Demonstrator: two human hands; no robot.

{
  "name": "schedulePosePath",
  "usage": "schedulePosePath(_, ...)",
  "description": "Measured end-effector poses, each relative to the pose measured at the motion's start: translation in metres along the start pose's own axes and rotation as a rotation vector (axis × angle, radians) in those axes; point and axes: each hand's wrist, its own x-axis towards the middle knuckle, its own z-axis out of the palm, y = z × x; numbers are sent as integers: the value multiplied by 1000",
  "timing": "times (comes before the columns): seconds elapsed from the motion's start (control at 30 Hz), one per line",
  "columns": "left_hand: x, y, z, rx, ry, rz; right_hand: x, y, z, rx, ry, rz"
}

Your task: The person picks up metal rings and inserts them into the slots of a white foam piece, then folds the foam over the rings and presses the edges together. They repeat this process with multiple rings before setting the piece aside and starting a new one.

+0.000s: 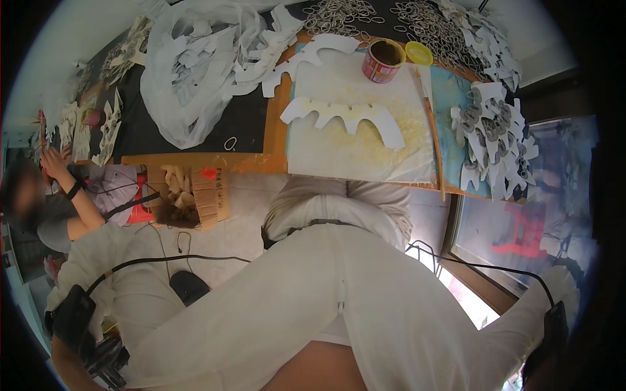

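Both my arms, in white sleeves, are spread out to the sides, away from the table. At the lower left a bit of bare skin of my left hand or wrist [67, 366] shows below a black strapped device [73, 319]; its fingers are hidden. On the right, another black device [555, 326] sits at the sleeve's end, and the right hand is lost at the dark rim. In front of me a white scalloped strip [345, 117] lies on a yellow-stained white sheet [355, 159]. Neither hand touches it.
Behind the strip stand an open can [382, 70] of brownish paste and a yellow lid [418, 53]. A long brush-like stick [433, 130], piled metal rings [339, 16], ringed white pieces [492, 130] and a plastic bag [166, 85] lie around. A co-worker [85, 202] sits left, near a cardboard box [212, 199].
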Motion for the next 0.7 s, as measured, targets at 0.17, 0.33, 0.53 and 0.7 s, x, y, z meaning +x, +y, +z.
schedulePosePath(0.17, 2, -3, 8, -17, 96, -96, -14, -8, 7, 91, 13, 37)
schedulePosePath(0.33, -3, -11, 14, -45, 199, -202, -21, -11, 17, 194, 22, 83)
schedulePosePath(0.53, -9, -17, 24, -72, 342, -335, -21, -12, 29, 323, 11, 135)
schedulePosePath(0.7, -13, -25, 33, -80, 468, -426, -9, -13, 29, 409, -9, 168)
